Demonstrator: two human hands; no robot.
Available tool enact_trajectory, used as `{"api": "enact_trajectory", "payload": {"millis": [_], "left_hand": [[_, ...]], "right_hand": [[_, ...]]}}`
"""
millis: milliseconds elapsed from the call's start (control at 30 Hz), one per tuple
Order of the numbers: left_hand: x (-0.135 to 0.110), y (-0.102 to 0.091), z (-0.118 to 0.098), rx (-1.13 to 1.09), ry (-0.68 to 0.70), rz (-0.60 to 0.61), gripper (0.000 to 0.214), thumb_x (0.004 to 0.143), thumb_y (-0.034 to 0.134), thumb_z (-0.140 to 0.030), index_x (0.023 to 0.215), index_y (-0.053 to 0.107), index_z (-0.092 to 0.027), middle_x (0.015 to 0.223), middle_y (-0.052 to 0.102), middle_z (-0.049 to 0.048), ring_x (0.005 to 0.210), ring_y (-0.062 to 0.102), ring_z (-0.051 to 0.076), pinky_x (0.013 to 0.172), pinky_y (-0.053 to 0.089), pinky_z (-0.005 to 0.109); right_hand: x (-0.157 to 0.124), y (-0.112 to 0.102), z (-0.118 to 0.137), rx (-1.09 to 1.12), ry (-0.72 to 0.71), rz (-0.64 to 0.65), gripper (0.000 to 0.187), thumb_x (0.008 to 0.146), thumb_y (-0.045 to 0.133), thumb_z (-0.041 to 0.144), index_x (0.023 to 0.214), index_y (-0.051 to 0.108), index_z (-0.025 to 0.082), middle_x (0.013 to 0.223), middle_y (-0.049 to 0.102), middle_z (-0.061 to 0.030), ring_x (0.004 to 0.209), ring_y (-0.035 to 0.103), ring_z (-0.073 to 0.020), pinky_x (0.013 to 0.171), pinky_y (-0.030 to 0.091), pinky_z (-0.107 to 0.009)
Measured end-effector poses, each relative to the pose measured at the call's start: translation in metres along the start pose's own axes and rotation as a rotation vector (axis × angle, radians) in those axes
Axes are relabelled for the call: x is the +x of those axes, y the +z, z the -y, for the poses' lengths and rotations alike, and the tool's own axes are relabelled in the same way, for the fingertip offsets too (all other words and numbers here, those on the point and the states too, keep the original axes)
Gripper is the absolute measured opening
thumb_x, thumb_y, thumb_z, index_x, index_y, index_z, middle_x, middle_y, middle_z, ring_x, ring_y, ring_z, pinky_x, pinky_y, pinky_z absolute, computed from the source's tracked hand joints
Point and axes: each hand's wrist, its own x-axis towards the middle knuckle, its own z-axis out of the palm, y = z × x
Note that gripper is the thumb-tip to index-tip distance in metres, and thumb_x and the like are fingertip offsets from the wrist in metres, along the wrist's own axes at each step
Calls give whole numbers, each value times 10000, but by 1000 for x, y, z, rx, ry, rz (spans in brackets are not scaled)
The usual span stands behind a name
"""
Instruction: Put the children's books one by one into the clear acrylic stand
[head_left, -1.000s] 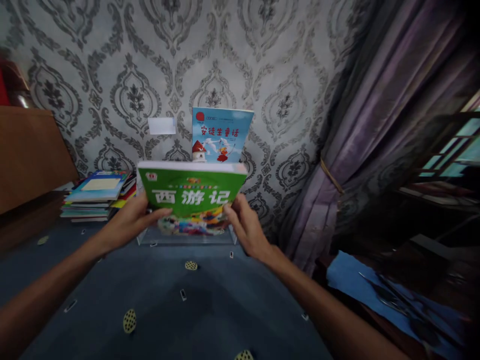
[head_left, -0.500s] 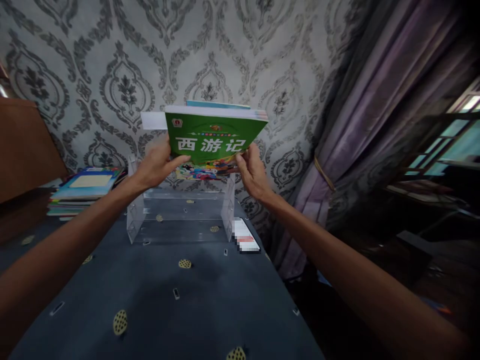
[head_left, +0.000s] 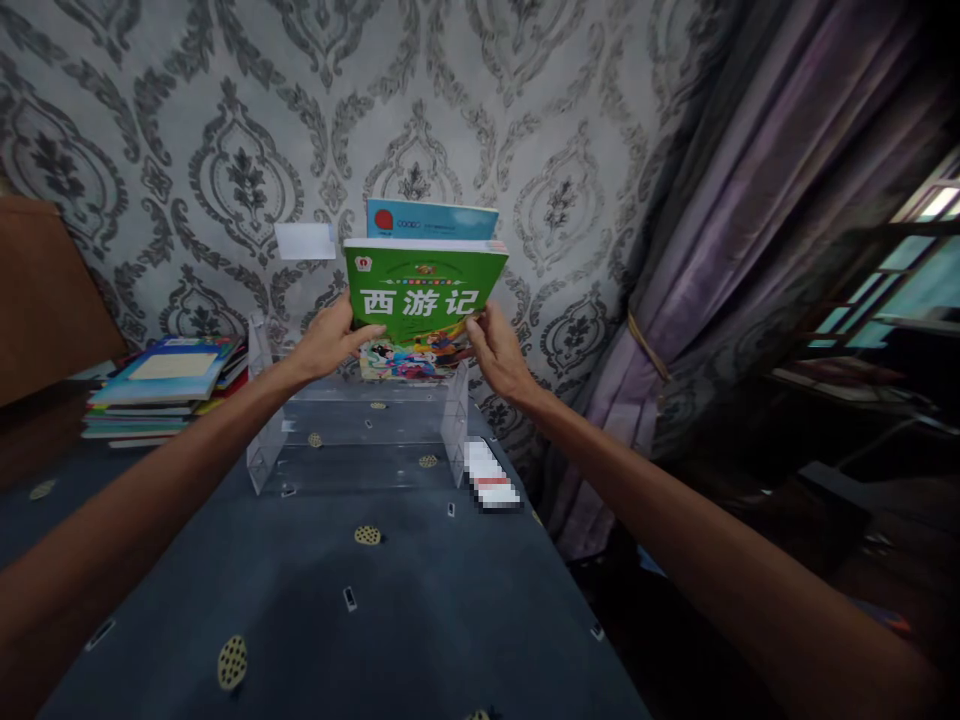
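Your left hand (head_left: 328,340) and right hand (head_left: 500,352) grip the green book (head_left: 426,308), not yet set down; at twelve o'clock, the blue book (head_left: 435,219) already stands.

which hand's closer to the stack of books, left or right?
Left. The left hand grips the green book's left side, just right of the stack of books; the right hand grips its right side, farther from the stack.

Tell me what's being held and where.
A green book, by its two side edges: left hand on the left edge, right hand on the right, thumbs over the front.
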Motion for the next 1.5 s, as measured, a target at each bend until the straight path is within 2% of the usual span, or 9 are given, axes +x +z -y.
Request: {"api": "enact_trajectory", "payload": {"millis": [133, 333, 433, 567, 767, 933, 1033, 1233, 1500], "left_hand": [[-1, 10, 3, -83, -30, 61, 538, 877, 564, -435, 1354, 479, -203, 1233, 667, 114, 869, 694, 244, 603, 596, 324], [-7, 13, -1, 187, -50, 9, 420, 945, 498, -375, 1302, 497, -154, 1145, 696, 144, 1075, 672, 330, 918, 535, 467], [-11, 13, -3, 306, -125, 40, 393, 964, 492, -400, 1269, 501, -153, 1004, 722, 137, 1017, 691, 345, 909, 517, 472], [-17, 15, -4, 345, -196, 81, 365, 953, 534, -409, 1214, 510, -155, 973, 723, 151, 979, 704, 342, 897, 512, 459], [-18, 19, -6, 469, -213, 44, 309, 959, 554, -387, 1162, 483, -165, 922, 726, 143, 924, 711, 326, 810, 527, 408], [-13, 20, -8, 486, -312, 39, 275, 958, 562, -375, 1139, 527, -171, 943, 717, 140, 960, 694, 327, 839, 511, 411], [-13, 20, -10, 506, -349, 67, 251, 975, 523, -383, 1098, 578, -172, 984, 714, 162, 993, 682, 340, 845, 501, 420], [-14, 22, -8, 595, -374, 110, 312, 993, 473, -439, 1007, 651, -184, 956, 732, 146, 980, 691, 332, 817, 505, 393], [-5, 27, -7, 613, -404, 141, 403, 1024, 395, -426, 1017, 694, -156, 1015, 747, 165, 1012, 699, 311, 861, 500, 364]], "right_hand": [[1, 0, -9, -142, 38, -29, 408, 997, 343, 597, 1086, 531, 246, 999, 629, -76, 890, 633, -240, 770, 594, -422], [-3, -3, -21, -272, 36, -58, 338, 980, 372, 500, 1017, 559, 221, 1022, 655, -112, 1007, 619, -275, 912, 519, -457], [-4, -5, -21, -281, 15, -68, 339, 973, 393, 471, 1069, 571, 200, 1071, 676, -131, 1016, 623, -276, 920, 507, -456], [-4, -7, -18, -316, 20, -83, 320, 964, 416, 450, 1087, 574, 200, 1062, 694, -130, 958, 638, -268, 896, 505, -435], [0, -4, -16, -366, 146, -129, 258, 934, 498, 418, 1070, 564, 210, 839, 675, -73, 823, 639, -279, 792, 501, -415], [6, 2, -20, -333, 259, -159, 218, 897, 547, 387, 1009, 573, 202, 796, 670, -59, 778, 637, -265, 773, 501, -403], [5, 3, -26, -323, 302, -169, 232, 895, 541, 406, 989, 582, 198, 806, 675, -67, 778, 641, -261, 772, 507, -403], [2, 8, -39, -336, 270, -175, 313, 896, 531, 414, 1052, 633, 162, 972, 715, -126, 889, 657, -265, 836, 518, -411], [7, 12, -34, -385, 333, -164, 383, 883, 515, 365, 1098, 710, 115, 974, 759, -145, 916, 681, -296, 839, 509, -415]]}}
